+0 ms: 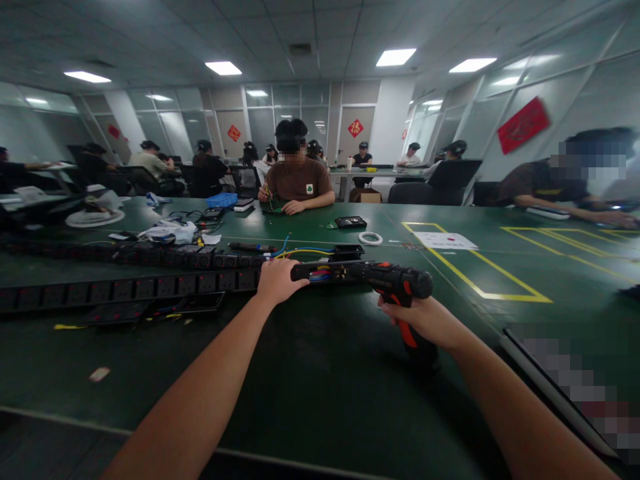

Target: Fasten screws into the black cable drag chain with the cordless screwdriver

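Observation:
My right hand [423, 320] is closed round the grip of a black and orange cordless drill [400, 280], its nose pointing left. The nose reaches the open end of a long black power strip [165, 285], where coloured wires [320, 275] show. My left hand [280, 280] is closed over the strip near that end, its thumb at the front edge; its other fingertips are hidden. Whether the drill's bit touches a screw I cannot make out. Just behind the strip lie a black box-shaped part [349, 251] and blue and yellow wires.
A second socket strip [165, 257] lies behind the first. Farther back are a white ring [370, 239], a screwdriver-like tool [253, 247], a blue basket [222, 200] and a paper sheet [445, 241]. A co-worker [299, 177] sits opposite; a dark-edged panel [555, 393] is at right.

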